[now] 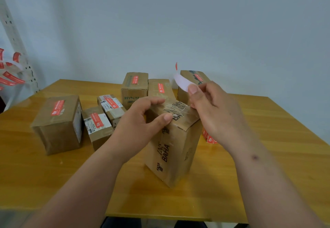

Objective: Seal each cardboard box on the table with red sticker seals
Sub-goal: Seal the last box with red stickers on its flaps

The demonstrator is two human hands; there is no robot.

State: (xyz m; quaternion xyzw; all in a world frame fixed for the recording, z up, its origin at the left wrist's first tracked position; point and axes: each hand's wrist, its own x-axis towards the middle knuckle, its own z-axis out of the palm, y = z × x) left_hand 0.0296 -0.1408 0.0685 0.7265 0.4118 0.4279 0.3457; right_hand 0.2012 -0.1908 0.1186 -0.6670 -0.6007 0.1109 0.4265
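Two bare forearms reach in from the bottom edge over a glossy, honey-coloured wooden table. At their ends, the left hand grips the top of an upright cardboard box, fingers curled over the far edge and thumb pressed on the near one, where clear, wrinkled packing tape shines across the flaps. Black block lettering runs down the box's creased brown side. The right hand pinches a curved strip of pale backing paper between thumb and forefinger above the box's top right corner; a sliver of red shows at the strip's upper tip, possibly a seal seen edge-on, though it is too small to tell. Just behind the right wrist, red sticker seals lie on the table, mostly hidden.

Six more boxes stand beyond, each bearing a rectangular red seal on top: a large squat one at left, two small ones with white barcode labels, and three taller ones at the back against a plain grey-white wall. At far left, loops of sticker strip hang by a perforated white metal upright.
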